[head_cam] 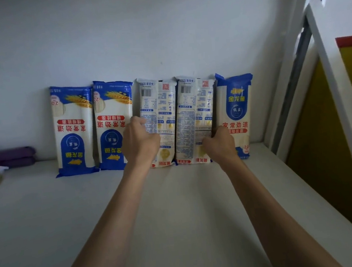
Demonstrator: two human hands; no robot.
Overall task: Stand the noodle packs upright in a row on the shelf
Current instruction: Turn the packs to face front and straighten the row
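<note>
Five flat plastic noodle packs (193,118) are standing in a row at the far wall of the white shelf (177,198). Left hand (140,140) and right hand (220,142) are curling around the two pale middle packs; squeezing them together evenly should close gaps.

The 5 noodle packs (156,122) look like glossy printed plastic film, faintly crinkled beside each grip; the shelf (49,222) under them is smooth, matt white board, the wall (117,41) behind matt paint, the purple bundle (12,157) well left soft cloth
</note>
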